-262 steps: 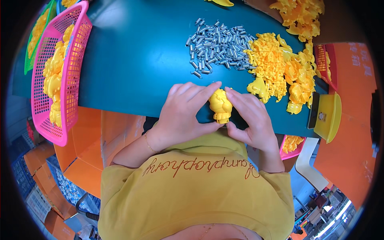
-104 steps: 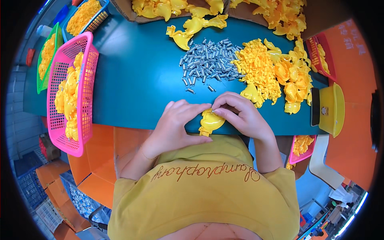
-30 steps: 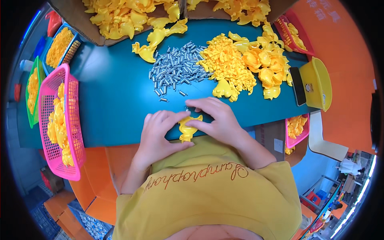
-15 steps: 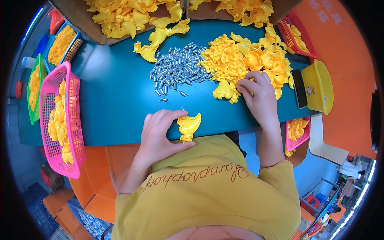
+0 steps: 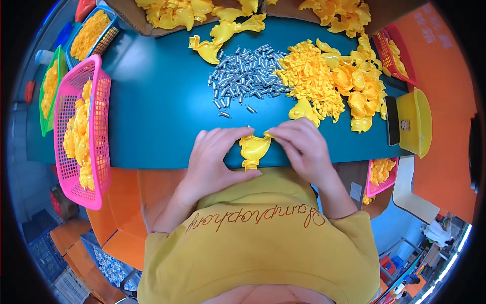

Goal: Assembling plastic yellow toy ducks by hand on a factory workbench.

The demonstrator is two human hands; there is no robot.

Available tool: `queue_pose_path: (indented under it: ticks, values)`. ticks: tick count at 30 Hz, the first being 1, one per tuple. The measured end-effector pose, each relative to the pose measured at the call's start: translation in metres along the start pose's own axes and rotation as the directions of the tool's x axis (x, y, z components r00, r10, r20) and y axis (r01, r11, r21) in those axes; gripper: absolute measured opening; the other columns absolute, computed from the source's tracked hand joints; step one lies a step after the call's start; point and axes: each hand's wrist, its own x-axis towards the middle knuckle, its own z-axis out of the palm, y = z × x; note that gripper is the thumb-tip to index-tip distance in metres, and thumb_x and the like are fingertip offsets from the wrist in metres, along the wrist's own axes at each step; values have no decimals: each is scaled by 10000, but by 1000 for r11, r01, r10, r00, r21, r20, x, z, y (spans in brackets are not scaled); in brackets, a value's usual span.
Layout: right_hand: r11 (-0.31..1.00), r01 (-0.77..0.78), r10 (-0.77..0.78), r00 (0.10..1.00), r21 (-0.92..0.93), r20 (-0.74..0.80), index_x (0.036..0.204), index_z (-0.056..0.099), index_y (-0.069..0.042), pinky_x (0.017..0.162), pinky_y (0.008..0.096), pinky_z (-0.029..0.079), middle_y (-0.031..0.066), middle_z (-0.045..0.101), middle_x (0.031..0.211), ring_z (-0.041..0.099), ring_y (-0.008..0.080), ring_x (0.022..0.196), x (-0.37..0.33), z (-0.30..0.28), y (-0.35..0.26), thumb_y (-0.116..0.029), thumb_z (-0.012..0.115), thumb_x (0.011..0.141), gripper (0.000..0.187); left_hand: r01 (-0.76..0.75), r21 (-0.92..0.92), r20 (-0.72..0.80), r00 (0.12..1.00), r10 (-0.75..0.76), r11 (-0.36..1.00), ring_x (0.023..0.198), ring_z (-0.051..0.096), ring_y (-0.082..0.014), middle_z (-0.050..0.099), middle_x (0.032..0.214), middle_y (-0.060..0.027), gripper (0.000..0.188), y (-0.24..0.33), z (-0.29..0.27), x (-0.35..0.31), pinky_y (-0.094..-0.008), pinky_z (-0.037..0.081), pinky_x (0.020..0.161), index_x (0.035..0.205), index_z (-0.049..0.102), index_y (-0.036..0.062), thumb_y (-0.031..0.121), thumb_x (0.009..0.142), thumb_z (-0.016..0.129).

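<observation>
At the near table edge, my left hand (image 5: 215, 154) is closed around a hollow yellow plastic shell half (image 5: 255, 147), thumb at its lower end and fingers at its top. A tiny metal end pokes up beside those fingertips. My right hand (image 5: 305, 148) pinches a small yellow plastic piece (image 5: 269, 134) against the shell's upper right tip; the fingers partly hide it. Beyond my hands lies a heap of small silvery metal cylinders (image 5: 248, 73). To its right are a pile of small yellow pieces (image 5: 311, 76) and a pile of larger yellow shells (image 5: 358, 91).
A pink basket (image 5: 101, 137) of yellow parts stands at the left, near green and blue baskets. Cardboard boxes (image 5: 288, 17) of shells line the far edge. At the right are a yellow bin (image 5: 417, 124), a dark phone-like slab (image 5: 392, 120) and a red basket (image 5: 411, 73).
My right hand has come from the pile of small pieces to the shell, bringing a small yellow piece. The left hand still holds the shell. The whole view has shifted slightly.
</observation>
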Motion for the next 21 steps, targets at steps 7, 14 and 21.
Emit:
queue_pose_path:
  ticks: [7, 14, 21]
  values:
    - [998, 54, -53, 998, -15, 26, 1109, 755, -50, 766, 386, 540, 103, 731, 1034, 674, 293, 881, -6, 27, 6, 32, 757, 865, 257, -57, -33, -81, 995, 54, 998, 780, 552, -152, 706, 1083, 25, 834, -6, 8, -2, -319, 393, 794, 1318, 694, 150, 380, 578, 1002]
    - [1000, -3, 4, 1000, 20, -24, 1096, 762, -49, 763, 371, 555, 101, 748, 1025, 702, 290, 881, -9, 27, 6, 25, 764, 862, 246, -52, -40, -93, 994, 48, 998, 781, 556, -151, 711, 1107, 33, 829, -8, 9, -2, -316, 395, 801, 1318, 697, 161, 376, 578, 1001]
    - [996, 30, -30, 1000, -81, 5, 1087, 770, -54, 741, 368, 564, 103, 758, 1045, 710, 286, 859, -11, 30, 4, 25, 778, 844, 256, -56, -29, -89, 995, 54, 998, 780, 554, -149, 710, 1124, 35, 820, -9, 9, -3, -316, 392, 808, 1313, 697, 162, 382, 583, 998]
